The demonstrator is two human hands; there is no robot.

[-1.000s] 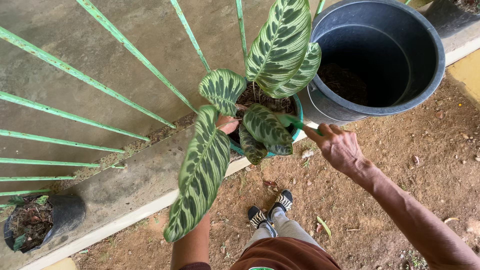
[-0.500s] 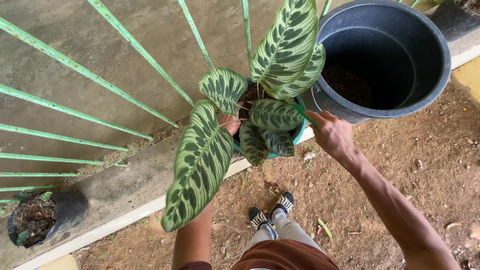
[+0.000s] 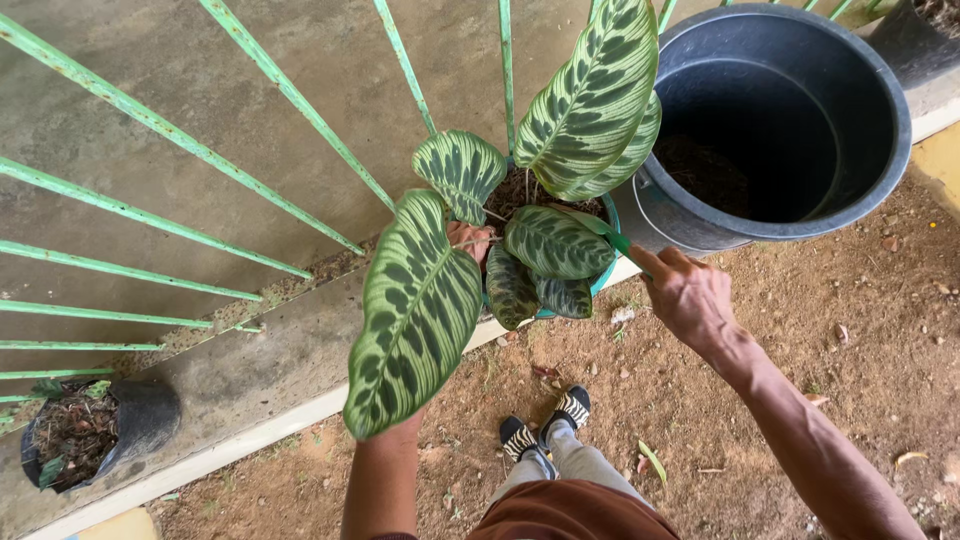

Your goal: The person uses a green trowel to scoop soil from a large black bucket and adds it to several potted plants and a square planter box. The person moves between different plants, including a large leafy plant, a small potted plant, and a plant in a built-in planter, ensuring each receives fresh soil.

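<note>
Above the concrete ledge [image 3: 250, 370], I am holding up a potted plant [image 3: 530, 240] with broad striped green leaves, its teal pot [image 3: 604, 275] mostly hidden under the foliage. My right hand [image 3: 690, 295] is gripping the pot's rim on the right side, fingers curled over the edge. My left hand [image 3: 468, 240] is reaching up from below, and only its fingertips are showing between the leaves, pressing against the pot's left side; I cannot tell how tightly it is closing. Just beside the plant, a large dark bucket [image 3: 860, 180] with soil at its bottom is standing on the ledge. Behind, green fence bars [image 3: 290, 95] are fanning out. My striped shoes [image 3: 545, 425] are standing on bare dirt [image 3: 880, 330].
</note>
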